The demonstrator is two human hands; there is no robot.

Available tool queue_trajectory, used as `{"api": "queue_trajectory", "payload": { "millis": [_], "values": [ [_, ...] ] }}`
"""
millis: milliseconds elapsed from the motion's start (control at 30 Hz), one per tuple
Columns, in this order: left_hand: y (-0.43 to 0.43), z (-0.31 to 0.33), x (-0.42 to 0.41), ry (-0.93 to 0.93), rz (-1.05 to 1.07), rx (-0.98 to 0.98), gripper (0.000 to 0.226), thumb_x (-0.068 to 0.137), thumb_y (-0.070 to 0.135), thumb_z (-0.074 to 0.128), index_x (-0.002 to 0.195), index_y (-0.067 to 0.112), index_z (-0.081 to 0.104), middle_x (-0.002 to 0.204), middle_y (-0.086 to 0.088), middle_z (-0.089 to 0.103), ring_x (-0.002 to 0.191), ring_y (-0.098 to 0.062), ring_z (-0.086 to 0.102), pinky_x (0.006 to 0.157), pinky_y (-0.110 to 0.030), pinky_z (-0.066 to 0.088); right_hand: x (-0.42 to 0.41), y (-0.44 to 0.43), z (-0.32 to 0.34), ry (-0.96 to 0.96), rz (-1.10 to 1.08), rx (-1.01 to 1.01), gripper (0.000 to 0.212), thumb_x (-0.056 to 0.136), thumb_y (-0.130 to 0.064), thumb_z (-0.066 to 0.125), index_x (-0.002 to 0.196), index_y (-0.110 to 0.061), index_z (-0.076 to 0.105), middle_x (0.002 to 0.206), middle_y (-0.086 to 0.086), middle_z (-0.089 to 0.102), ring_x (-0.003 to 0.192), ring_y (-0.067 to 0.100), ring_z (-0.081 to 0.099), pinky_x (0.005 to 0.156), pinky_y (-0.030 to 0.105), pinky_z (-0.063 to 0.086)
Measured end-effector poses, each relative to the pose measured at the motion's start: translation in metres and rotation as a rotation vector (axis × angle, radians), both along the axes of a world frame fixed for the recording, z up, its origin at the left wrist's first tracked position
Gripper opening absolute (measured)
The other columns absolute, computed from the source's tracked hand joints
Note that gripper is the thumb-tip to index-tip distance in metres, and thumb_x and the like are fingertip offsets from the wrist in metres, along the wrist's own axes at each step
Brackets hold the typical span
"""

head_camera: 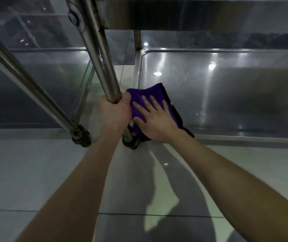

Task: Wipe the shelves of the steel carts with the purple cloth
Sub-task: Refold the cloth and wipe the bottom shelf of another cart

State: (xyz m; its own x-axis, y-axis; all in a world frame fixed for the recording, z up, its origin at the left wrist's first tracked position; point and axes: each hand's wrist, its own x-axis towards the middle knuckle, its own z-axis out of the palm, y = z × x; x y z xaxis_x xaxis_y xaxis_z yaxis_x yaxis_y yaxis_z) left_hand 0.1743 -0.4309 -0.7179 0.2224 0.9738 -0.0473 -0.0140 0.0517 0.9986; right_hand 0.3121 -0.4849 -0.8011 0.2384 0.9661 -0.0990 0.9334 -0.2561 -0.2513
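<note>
Nearest, below both wrists, the glossy tiled floor looks slick, and the caster just under the left hand could roll if the wipe pushes hard. That seems to be why this hand's fingers are curled tight round the upright post near its foot. If that grip slackens, the cart may creep away or knock the neighbouring cart's caster, which stands close to the left. Just right of those fingers, the right hand lies flat with fingers straight and spread, pressing the purple cloth into the near-left corner of the lower shelf; it grips nothing. The cloth's near edge hangs over the shelf rim beneath the palm. A stroke pulled towards the body could therefore drag it off onto the floor, and a flat palm may let the folded layers bunch or slide apart. Beyond the fingertips most of the shelf stretches away to the right, streaked with light, so reaching deep risks leaving the far corners unwiped. The upper shelf overhangs further on, close enough that a head or forearm might catch it.
</note>
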Motion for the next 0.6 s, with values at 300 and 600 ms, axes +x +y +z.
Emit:
{"api": "queue_trajectory", "payload": {
  "millis": [300,600],
  "values": [
    [-0.006,-0.002,-0.001,-0.024,-0.001,-0.025,0.015,0.085,0.017,0.064,0.086,0.007,0.053,0.047,0.006,0.045,0.037,-0.013,0.043,0.047,-0.028,0.041,0.150,-0.070,0.004,-0.073,-0.355,-0.107,0.062,0.110,-0.056,0.023,0.168,-0.045,0.002,0.178,-0.006,-0.008,0.164,0.021,-0.007,0.130,0.054,-0.006],
    [-0.004,-0.006,-0.004,0.019,-0.039,0.031,0.029,0.093,0.007,0.061,0.071,0.008,0.043,0.044,0.008,0.043,0.044,-0.019,0.041,0.053,-0.029,0.038,0.160,0.087,0.008,-0.001,-0.289,-0.109,0.069,0.104,-0.060,0.019,0.168,-0.041,0.004,0.178,-0.006,-0.007,0.164,0.023,-0.010,0.125,0.061,-0.015]
  ]
}}
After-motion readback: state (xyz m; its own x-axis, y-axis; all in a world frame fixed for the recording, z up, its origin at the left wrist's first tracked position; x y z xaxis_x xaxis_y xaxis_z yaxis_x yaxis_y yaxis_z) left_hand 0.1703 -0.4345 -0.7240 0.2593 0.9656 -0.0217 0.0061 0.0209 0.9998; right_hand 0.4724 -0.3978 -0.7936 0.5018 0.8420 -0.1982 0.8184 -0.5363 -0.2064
